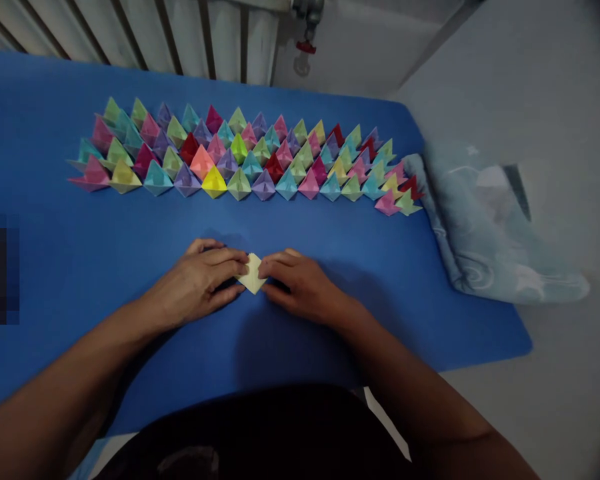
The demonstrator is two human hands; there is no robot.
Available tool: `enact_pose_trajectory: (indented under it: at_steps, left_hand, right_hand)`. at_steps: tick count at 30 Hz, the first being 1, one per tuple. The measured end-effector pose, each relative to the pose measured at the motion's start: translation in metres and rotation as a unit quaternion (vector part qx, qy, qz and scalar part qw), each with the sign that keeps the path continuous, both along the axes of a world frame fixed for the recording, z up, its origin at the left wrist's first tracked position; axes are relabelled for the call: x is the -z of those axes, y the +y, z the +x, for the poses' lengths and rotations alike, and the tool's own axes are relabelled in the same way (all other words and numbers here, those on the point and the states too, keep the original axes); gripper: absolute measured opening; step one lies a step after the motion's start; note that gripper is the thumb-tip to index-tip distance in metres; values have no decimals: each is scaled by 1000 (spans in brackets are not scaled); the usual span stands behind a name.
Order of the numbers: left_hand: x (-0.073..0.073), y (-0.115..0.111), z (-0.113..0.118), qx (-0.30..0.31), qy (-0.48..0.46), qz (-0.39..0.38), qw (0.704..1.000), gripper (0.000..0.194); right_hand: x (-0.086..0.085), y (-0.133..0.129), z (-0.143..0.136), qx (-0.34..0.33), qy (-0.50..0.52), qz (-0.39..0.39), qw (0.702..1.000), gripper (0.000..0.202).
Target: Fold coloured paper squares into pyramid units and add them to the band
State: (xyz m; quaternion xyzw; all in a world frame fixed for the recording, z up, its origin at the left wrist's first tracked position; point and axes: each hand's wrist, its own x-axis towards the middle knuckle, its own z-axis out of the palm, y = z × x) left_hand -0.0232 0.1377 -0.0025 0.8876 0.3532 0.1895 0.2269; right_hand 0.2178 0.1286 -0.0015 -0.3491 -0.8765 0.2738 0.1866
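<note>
Blue table (pixel 110 230): its right side ends in rounded corners, its near edge runs by the person's dark-clothed body; blue surface stretches left of the hands and in a strip before the rows.
Paper rows (pixel 251 167): folded, pointed, many-coloured pieces packed across the far half.
Folded blanket (pixel 480 233): pale blue-green, over the right edge, well apart from the hands.
Left hand (pixel 193 283): palm down, reaching in from lower left, fingers bent and closed over the paper's left corner, thumb along its lower edge.
Right hand (pixel 305 287): mirrors it from lower right, fingers closed over the right corner.
Yellow paper (pixel 253 275): small, pale, diamond-shaped, between both hands on the table, one point toward the body.
</note>
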Motion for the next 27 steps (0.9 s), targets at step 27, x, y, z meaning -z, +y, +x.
enact_pose_trajectory:
  at_steps: [27]
  left_hand:
    - [4,-1,3,20,12,150,988,21]
  right_hand:
    - [4,3,2,-17,13,56,998,19]
